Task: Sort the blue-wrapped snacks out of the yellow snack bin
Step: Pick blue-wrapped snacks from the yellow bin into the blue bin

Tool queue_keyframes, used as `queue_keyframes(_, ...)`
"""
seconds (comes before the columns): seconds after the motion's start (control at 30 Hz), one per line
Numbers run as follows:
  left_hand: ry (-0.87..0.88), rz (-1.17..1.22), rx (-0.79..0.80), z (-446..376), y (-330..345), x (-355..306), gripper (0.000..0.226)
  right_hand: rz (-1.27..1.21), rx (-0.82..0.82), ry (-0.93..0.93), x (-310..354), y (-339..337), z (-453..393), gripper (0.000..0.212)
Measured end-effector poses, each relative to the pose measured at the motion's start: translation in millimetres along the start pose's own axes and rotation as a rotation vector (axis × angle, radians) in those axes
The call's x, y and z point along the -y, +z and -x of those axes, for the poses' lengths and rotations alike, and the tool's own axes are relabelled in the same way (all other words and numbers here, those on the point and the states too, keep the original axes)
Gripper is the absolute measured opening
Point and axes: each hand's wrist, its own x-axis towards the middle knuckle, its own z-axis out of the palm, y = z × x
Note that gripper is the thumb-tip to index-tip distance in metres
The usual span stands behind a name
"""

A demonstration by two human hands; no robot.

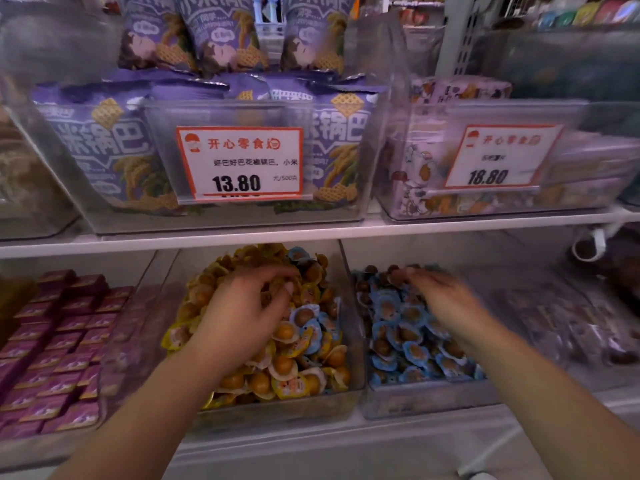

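Note:
The clear yellow snack bin (356, 344) holds a heap of round yellow-wrapped snacks (284, 365). A few blue-wrapped snacks (304, 315) lie mixed in at its right side and at the back. My left hand (242, 313) is on top of this heap with fingers and thumb curled into it; what they hold is hidden. Next to it on the right, a bin (415, 396) is filled with blue-wrapped snacks (405, 341). My right hand (446, 299) hovers over its back part, blurred by motion, with its fingertips near a brownish snack.
A bin of purple boxed snacks (59, 344) stands on the left, and dark wrapped snacks (568, 327) lie on the right. The white shelf edge (311, 232) above carries clear bins of purple bags (104, 140) with price cards (239, 164).

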Motion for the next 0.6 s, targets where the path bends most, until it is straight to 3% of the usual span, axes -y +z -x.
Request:
queue_keyframes(0.13, 0.067, -0.223, 0.129, -40, 25, 3, 0.034, -0.127, -0.191, -0.030, -6, -17, -5, 0.021)
queue_keyframes(0.3, -0.038, -0.441, 0.428, -90, 54, 25, 0.048, -0.090, -0.071, -0.155, 0, 22, 9, 0.023)
queue_keyframes(0.4, 0.027, -0.557, 0.450, -95, 65, 35, 0.047, 0.036, 0.067, -0.280, -1, 54, 18, 0.020)
queue_keyframes(0.6, 0.056, -0.426, 0.618, -96, 46, 33, 0.022, 0.068, 0.102, -0.324, -3, 53, 16, 0.019)
